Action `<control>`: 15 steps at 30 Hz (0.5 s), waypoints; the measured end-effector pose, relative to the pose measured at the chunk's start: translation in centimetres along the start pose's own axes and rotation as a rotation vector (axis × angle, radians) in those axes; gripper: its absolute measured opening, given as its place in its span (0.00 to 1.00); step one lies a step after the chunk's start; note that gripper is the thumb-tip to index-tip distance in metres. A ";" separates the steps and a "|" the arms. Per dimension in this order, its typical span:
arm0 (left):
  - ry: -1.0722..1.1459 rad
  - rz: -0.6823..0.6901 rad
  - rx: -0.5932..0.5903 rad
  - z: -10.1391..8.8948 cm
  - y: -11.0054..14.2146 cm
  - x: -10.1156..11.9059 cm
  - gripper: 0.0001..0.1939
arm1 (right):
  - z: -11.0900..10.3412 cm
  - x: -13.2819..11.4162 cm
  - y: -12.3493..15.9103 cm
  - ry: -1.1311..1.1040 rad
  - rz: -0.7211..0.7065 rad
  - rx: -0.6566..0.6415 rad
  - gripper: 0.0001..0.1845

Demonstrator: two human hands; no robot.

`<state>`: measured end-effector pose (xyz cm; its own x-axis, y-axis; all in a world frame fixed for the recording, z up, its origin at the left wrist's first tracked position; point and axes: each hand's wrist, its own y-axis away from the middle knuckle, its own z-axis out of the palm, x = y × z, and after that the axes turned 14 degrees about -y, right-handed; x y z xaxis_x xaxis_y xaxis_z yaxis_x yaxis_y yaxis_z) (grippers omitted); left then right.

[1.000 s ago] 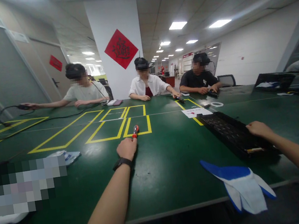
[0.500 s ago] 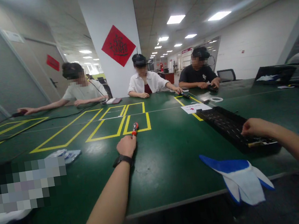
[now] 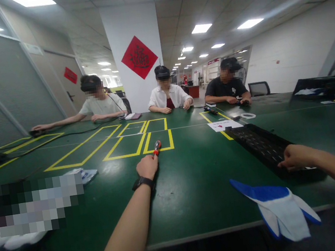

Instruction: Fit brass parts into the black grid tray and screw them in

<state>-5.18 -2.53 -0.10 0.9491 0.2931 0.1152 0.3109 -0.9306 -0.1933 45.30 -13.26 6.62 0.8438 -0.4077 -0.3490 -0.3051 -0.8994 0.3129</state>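
My left hand (image 3: 147,167) is closed around a screwdriver (image 3: 157,147) with a red and clear handle, pointing away from me over the middle of the green table. A dark watch sits on that wrist. On the right, my right hand (image 3: 300,157) is at the near end of a long black tray (image 3: 250,151) with rows of pale marks inside. Its fingers are curled together and low against the tray; whatever they hold, if anything, is hidden. A blue and white glove (image 3: 282,205) lies between my arms, hanging over the table's front edge.
Yellow tape outlines (image 3: 123,156) mark the table. A printed sheet (image 3: 224,125), a white ring (image 3: 248,116) and a dark tool (image 3: 211,110) lie beyond the tray. Plastic packets (image 3: 89,175) are at left. Three people sit opposite; black boxes (image 3: 313,91) stand far right.
The view has shifted slightly. My right hand has moved nearer along the tray, covering its near end. The middle person's hand has drawn back from the dark tool. My left hand keeps the screwdriver.
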 end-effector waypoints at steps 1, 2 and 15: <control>-0.001 0.001 -0.001 0.0 0.0 0.0 0.24 | 0.0 -0.2 0.1 0.015 0.020 0.003 0.14; -0.003 0.002 -0.002 0.0 0.0 0.0 0.23 | 0.0 -0.4 0.2 0.017 0.038 -0.004 0.15; -0.008 0.014 0.009 0.1 0.0 -0.1 0.23 | 0.0 -0.5 -1.1 0.035 0.058 -0.018 0.14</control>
<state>-5.26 -2.55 -0.20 0.9538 0.2815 0.1047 0.2976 -0.9328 -0.2033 45.17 -12.11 6.44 0.8400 -0.4530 -0.2986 -0.3463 -0.8713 0.3476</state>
